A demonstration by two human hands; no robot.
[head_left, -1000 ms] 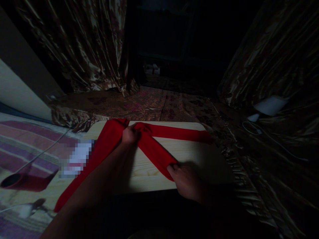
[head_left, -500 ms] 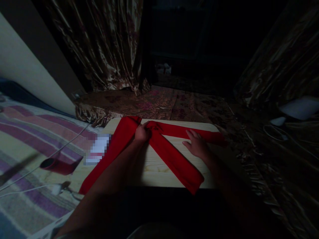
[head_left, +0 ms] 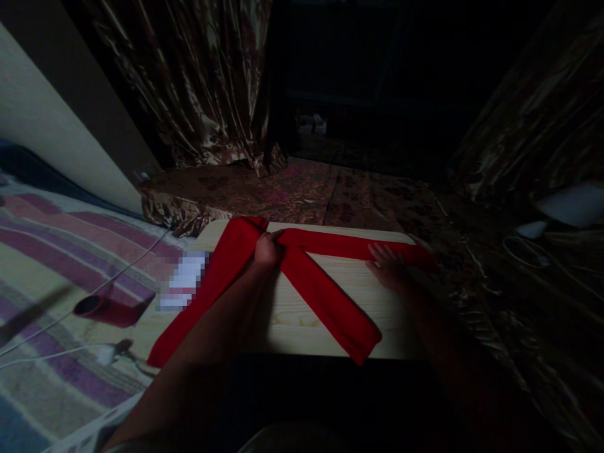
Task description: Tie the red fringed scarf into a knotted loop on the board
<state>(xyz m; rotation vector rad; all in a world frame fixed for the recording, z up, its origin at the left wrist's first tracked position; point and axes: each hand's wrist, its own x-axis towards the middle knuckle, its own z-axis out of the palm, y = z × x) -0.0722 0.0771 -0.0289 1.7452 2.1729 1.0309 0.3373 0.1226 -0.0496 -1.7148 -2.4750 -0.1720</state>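
A long red cloth (head_left: 330,303) lies over a pale wooden tabletop (head_left: 302,321) in flat strips. One strip slants down to the left past the table edge, one runs to the lower right, and one stretches along the far side to the right. Where the strips meet, my left hand (head_left: 268,249) is closed on the fabric, its fingertips partly hidden. On the right-hand strip my right hand (head_left: 387,264) rests palm down with its fingers spread, touching the cloth.
Left of the table is a striped bedspread (head_left: 56,251) with a red cylinder (head_left: 111,312), white cables and a blurred white item (head_left: 184,280). Patterned curtains (head_left: 226,94) hang behind. A white object with a cord (head_left: 532,229) lies at right. The room is dim.
My right hand has slid to the right along the strip, and the bunched fabric near the meeting point now lies flatter. My left hand has stayed in place.
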